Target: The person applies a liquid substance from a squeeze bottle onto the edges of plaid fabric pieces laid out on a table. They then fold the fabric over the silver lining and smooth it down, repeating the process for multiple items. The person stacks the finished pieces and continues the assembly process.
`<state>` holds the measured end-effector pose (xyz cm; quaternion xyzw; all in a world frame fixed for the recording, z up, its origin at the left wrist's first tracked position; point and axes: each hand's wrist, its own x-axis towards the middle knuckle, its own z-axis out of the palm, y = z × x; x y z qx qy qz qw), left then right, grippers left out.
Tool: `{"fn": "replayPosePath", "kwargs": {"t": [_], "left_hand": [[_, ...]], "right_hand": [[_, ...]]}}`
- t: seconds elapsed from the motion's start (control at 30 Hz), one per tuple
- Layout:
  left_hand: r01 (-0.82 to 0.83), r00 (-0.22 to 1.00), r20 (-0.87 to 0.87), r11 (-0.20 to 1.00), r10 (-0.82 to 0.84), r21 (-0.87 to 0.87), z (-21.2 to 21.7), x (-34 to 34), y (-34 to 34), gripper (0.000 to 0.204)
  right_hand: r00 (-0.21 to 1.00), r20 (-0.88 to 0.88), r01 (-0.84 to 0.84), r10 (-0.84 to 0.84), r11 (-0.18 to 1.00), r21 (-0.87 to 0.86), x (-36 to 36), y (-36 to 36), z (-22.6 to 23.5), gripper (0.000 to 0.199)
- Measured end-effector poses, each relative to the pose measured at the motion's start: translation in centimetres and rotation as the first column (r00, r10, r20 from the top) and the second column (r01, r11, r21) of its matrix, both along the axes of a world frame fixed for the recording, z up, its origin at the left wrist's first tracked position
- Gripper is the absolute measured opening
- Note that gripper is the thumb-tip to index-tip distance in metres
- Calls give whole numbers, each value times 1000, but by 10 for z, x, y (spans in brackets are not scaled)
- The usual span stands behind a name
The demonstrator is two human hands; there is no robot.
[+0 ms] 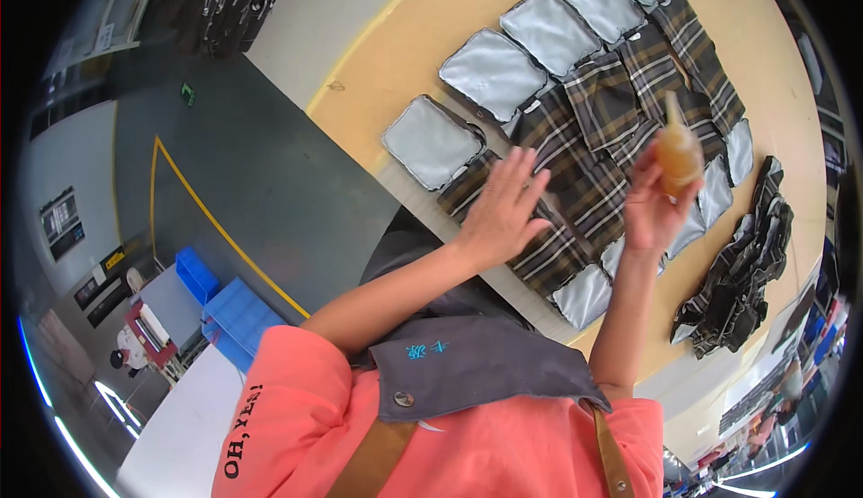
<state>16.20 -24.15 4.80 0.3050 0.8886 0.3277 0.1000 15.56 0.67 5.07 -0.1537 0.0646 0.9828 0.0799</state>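
Observation:
Over the near edge of some brown-and-black plaid fabric pieces (589, 170), my left hand (503, 208) is held flat with its fingers spread; whether it touches the cloth I cannot tell. My right hand (658, 206), raised above the right part of the pieces, is closed around a clear squeeze bottle (680, 155). The bottle holds amber-coloured stuff, and its narrow nozzle points away from me. It is slightly blurred. Several plaid pieces lie overlapping on the table (364, 93), with light grey lining panels (494, 74) showing along both sides. One grey panel (431, 141) lies left of my left hand.
A crumpled heap of plaid pieces (742, 260) lies at the table's right side. Left of the table is a dark green floor (225, 129) with yellow lines. Blue plastic crates (241, 318) stand at lower left, beside a white surface (184, 422). Another person (130, 351) sits far left.

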Motion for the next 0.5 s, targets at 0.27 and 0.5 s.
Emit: {"fn": "replayPosePath", "kwargs": {"t": [0.27,0.5], "left_hand": [[-7,1000,9,996,8,-89,-10,23,-64,77],[104,994,26,991,-103,-82,-27,46,-60,80]], "right_hand": [[973,54,159,-222,827,539,56,-16,44,61],[930,266,-160,-254,372,914,98,-111,7,60]]}}
